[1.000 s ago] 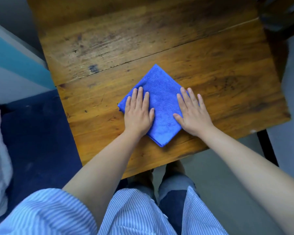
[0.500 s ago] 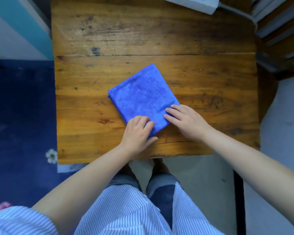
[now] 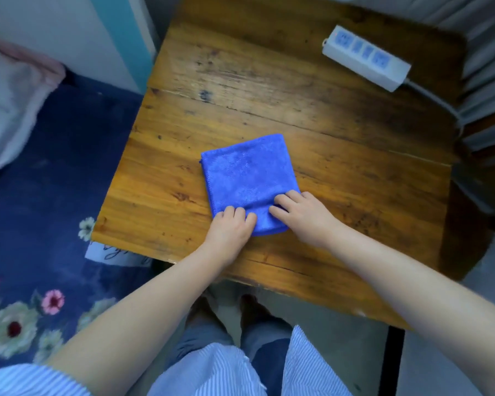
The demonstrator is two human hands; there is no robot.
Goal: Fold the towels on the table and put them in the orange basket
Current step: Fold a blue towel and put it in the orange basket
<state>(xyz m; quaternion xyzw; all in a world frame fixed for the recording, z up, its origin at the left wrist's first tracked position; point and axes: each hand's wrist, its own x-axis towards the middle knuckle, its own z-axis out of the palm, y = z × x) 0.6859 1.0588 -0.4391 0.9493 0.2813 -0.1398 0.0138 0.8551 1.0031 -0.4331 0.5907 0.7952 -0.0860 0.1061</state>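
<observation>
A blue towel, folded into a small square, lies on the wooden table near its front edge. My left hand curls over the towel's near left corner, fingers bent onto the cloth. My right hand holds the near right corner, fingers curled into the fabric, which bunches slightly between the two hands. The orange basket is not in view.
A white power strip with its cable lies at the table's far right. Slatted wooden furniture stands right of the table. A blue flowered rug covers the floor to the left, with a pale pillow beyond it.
Both hands slid from lying flat on the towel to gripping its near edge. The view shifted, so the towel now looks squarer to me and the power strip shows.
</observation>
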